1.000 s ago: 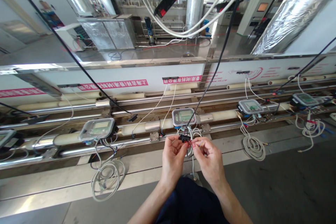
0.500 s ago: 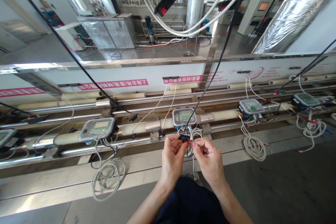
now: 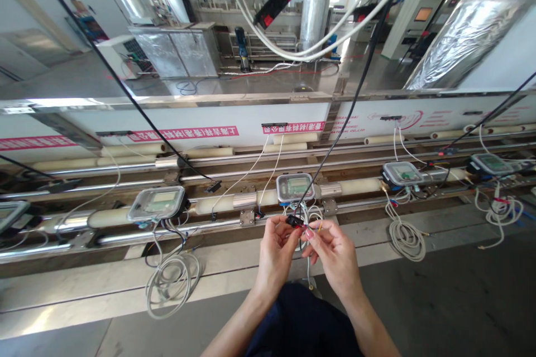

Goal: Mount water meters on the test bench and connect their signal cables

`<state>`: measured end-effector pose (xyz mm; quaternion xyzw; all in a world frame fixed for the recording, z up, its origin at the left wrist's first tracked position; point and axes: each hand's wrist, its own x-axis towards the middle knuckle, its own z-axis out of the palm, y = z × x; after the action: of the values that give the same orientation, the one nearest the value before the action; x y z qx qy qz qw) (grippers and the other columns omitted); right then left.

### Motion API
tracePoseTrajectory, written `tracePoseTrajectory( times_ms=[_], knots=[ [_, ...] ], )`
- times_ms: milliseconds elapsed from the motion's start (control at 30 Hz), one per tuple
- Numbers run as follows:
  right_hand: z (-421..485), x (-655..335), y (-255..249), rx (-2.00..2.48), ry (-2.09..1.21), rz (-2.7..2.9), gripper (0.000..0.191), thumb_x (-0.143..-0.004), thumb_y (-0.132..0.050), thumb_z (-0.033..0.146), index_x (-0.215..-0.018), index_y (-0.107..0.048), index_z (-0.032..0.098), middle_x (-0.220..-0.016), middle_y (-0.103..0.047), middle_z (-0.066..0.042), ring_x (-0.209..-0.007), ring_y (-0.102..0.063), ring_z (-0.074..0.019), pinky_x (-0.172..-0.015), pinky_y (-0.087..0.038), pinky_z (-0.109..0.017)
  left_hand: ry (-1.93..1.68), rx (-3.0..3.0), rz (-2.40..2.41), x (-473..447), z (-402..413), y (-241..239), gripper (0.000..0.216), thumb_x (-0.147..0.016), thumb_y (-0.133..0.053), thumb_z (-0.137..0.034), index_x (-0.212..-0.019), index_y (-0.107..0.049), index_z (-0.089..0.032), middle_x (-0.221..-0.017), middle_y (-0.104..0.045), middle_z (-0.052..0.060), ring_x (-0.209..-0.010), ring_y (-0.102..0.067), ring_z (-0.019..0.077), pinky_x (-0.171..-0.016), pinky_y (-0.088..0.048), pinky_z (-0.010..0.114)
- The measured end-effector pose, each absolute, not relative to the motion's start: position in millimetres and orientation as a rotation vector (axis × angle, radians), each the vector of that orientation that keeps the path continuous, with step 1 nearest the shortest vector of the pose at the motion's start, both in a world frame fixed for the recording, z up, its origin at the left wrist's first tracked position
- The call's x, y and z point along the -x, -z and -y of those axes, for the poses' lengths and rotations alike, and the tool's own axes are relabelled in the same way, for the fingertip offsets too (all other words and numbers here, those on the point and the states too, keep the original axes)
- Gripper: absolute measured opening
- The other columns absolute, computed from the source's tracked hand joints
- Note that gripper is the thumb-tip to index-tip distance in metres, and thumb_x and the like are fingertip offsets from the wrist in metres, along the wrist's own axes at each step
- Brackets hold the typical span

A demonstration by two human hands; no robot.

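Note:
My left hand (image 3: 276,242) is closed around a small black connector (image 3: 295,221) with a red part, from which a black cable (image 3: 330,153) runs up out of view. My right hand (image 3: 334,248) pinches thin coloured wires (image 3: 319,227) close beside the connector; a yellow one shows at the fingertips. Whether the wire ends sit inside the connector is too small to tell. Just beyond both hands, a meter (image 3: 295,187) with a clear cover and a display is mounted on the pipe, and grey-white cables hang beneath it.
More meters stand along the pipe, one at the left (image 3: 157,204) and one at the right (image 3: 402,173). Coiled grey cables (image 3: 173,284) hang over the metal ledge (image 3: 228,256). Above, white hoses (image 3: 293,57) loop down beside a black and red connector block (image 3: 274,1).
My right hand's fingers have spread a little and shifted slightly around the wires. The left hand keeps its grip on the connector. The whole view has moved slightly.

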<state>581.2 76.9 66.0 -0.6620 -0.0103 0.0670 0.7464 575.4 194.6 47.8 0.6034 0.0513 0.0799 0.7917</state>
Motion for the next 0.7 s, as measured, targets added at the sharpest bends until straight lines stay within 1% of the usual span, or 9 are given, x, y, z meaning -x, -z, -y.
tracePoseTrajectory(
  times_ms=[100,200,267,300,367,433,533,633,700],
  knots=[
    [-74.8,-581.7,-64.5,1.413,-0.157,0.060,0.028,-0.078,-0.063,0.042,-0.090,-0.057,0.017,-0.079,-0.068,-0.005,-0.058,-0.063,-0.0137,-0.050,-0.051,-0.024,-0.179,-1.445,-0.094,-578.0,-214.3,-28.0,0.032,-0.081,-0.061,-0.030,-0.102,-0.040,-0.019,-0.092,-0.063,0.006,-0.085,-0.062,0.0170,-0.074,-0.049,0.028],
    [-71.9,-582.8,-61.3,1.439,-0.183,0.106,0.026,-0.080,-0.061,0.041,-0.088,-0.061,0.017,-0.081,-0.068,-0.006,-0.061,-0.063,-0.0140,-0.055,-0.053,-0.026,-0.392,-1.763,-0.217,-589.5,-247.9,0.9,0.021,-0.087,-0.050,-0.034,-0.099,-0.046,-0.018,-0.097,-0.059,0.008,-0.090,-0.059,0.0185,-0.075,-0.049,0.029],
    [-71.5,-583.5,-59.4,1.449,-0.208,0.127,0.025,-0.080,-0.062,0.040,-0.089,-0.063,0.017,-0.081,-0.068,-0.006,-0.061,-0.063,-0.0139,-0.056,-0.053,-0.027,-0.489,-2.071,-0.261,-600.3,-271.0,19.8,0.019,-0.088,-0.047,-0.029,-0.103,-0.047,-0.017,-0.101,-0.056,0.009,-0.092,-0.056,0.0198,-0.079,-0.048,0.032],
    [-71.9,-583.8,-58.9,1.452,-0.218,0.135,0.026,-0.080,-0.062,0.040,-0.091,-0.063,0.017,-0.081,-0.069,-0.006,-0.061,-0.063,-0.0141,-0.056,-0.054,-0.027,-0.491,-2.221,-0.224,-605.8,-280.7,28.2,0.020,-0.088,-0.045,-0.024,-0.106,-0.047,-0.016,-0.105,-0.054,0.011,-0.096,-0.054,0.0206,-0.084,-0.046,0.034],
    [-73.8,-583.9,-58.8,1.453,-0.233,0.144,0.027,-0.080,-0.061,0.041,-0.093,-0.065,0.017,-0.081,-0.069,-0.006,-0.061,-0.063,-0.0145,-0.056,-0.054,-0.028,-0.437,-2.367,-0.135,-615.6,-294.5,42.8,0.026,-0.084,-0.044,-0.013,-0.110,-0.048,-0.016,-0.112,-0.052,0.012,-0.105,-0.050,0.0220,-0.095,-0.040,0.038],
    [-76.3,-583.8,-59.9,1.454,-0.252,0.153,0.029,-0.080,-0.061,0.042,-0.094,-0.065,0.017,-0.083,-0.069,-0.007,-0.061,-0.064,-0.0148,-0.056,-0.054,-0.029,-0.346,-2.418,-0.056,-623.5,-301.6,55.2,0.036,-0.080,-0.043,-0.005,-0.112,-0.051,-0.018,-0.115,-0.052,0.011,-0.109,-0.047,0.0224,-0.098,-0.036,0.039],
    [-78.9,-584.0,-62.3,1.466,-0.288,0.182,0.032,-0.080,-0.059,0.045,-0.092,-0.066,0.016,-0.085,-0.069,-0.009,-0.060,-0.063,-0.0143,-0.048,-0.050,-0.024,-0.225,-2.472,-0.002,-632.7,-306.9,70.9,0.043,-0.076,-0.039,0.002,-0.111,-0.054,-0.018,-0.112,-0.054,0.011,-0.105,-0.049,0.0230,-0.096,-0.036,0.041],
    [-78.6,-584.8,-63.0,1.493,-0.312,0.211,0.033,-0.081,-0.058,0.046,-0.088,-0.065,0.015,-0.084,-0.068,-0.008,-0.053,-0.060,-0.0114,-0.042,-0.043,-0.021,-0.157,-2.489,-0.001,-639.9,-312.8,78.5,0.035,-0.076,-0.041,0.001,-0.102,-0.057,-0.017,-0.101,-0.059,0.011,-0.097,-0.053,0.0233,-0.093,-0.037,0.040],
    [-77.1,-585.5,-61.9,1.519,-0.307,0.229,0.032,-0.082,-0.056,0.045,-0.088,-0.065,0.015,-0.082,-0.068,-0.007,-0.048,-0.055,-0.0088,-0.045,-0.044,-0.022,-0.133,-2.473,0.000,-642.9,-317.2,75.1,0.026,-0.079,-0.046,-0.006,-0.099,-0.057,-0.018,-0.094,-0.061,0.009,-0.087,-0.056,0.0224,-0.085,-0.042,0.036]
  ],
)
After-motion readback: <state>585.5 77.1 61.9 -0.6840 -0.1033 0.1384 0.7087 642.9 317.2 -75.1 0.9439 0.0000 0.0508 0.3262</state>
